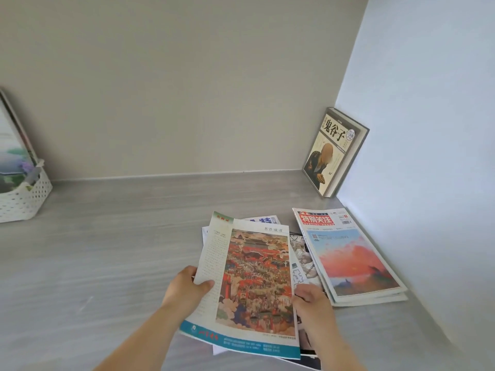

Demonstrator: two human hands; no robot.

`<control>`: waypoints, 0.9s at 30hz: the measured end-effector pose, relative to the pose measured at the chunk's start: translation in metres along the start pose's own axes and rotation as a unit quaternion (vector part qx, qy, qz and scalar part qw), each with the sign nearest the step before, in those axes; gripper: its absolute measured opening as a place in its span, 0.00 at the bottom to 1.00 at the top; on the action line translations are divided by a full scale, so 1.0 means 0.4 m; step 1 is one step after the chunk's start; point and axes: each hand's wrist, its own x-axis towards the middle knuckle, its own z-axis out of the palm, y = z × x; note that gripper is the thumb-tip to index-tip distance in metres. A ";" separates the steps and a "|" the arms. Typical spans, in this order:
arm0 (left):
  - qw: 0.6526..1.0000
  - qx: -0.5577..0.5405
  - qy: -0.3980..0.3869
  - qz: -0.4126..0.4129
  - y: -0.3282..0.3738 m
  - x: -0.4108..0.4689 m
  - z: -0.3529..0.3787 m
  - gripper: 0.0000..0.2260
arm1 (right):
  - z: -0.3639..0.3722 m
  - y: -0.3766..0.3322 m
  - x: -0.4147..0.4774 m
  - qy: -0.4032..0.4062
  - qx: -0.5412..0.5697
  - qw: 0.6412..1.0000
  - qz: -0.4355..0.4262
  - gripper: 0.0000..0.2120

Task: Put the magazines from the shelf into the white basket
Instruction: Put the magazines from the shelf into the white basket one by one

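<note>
A magazine with a red painting on its cover (257, 279) lies tilted on top of a loose pile on the grey shelf (120, 250). My left hand (184, 289) grips its left edge, thumb on the cover. My right hand (312, 297) holds its right edge, fingers curled under. Beneath it lie other magazines (301, 258), partly hidden. To the right sits a stack topped by a magazine with a red title and orange sky picture (348, 253). The white basket (25, 195) stands at the far left, holding magazines (12, 153) upright.
A thick book (333, 153) leans upright in the back right corner against the white side wall (428, 129). The beige back wall (174, 89) closes off the shelf behind. Bare shelf surface stretches between the pile and the basket.
</note>
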 end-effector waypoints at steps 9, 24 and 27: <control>0.995 -0.049 0.022 0.085 0.003 -0.039 -0.067 0.08 | 0.011 -0.046 -0.005 -0.065 0.044 0.997 0.019 0.20; 0.966 -0.213 0.077 0.128 -0.087 -0.039 -0.435 0.12 | 0.174 -0.367 -0.086 -0.218 -0.019 0.956 -0.194 0.05; 0.961 -0.208 0.120 0.136 -0.127 -0.015 -0.557 0.10 | 0.286 -0.453 -0.121 -0.239 -0.026 0.943 -0.232 0.06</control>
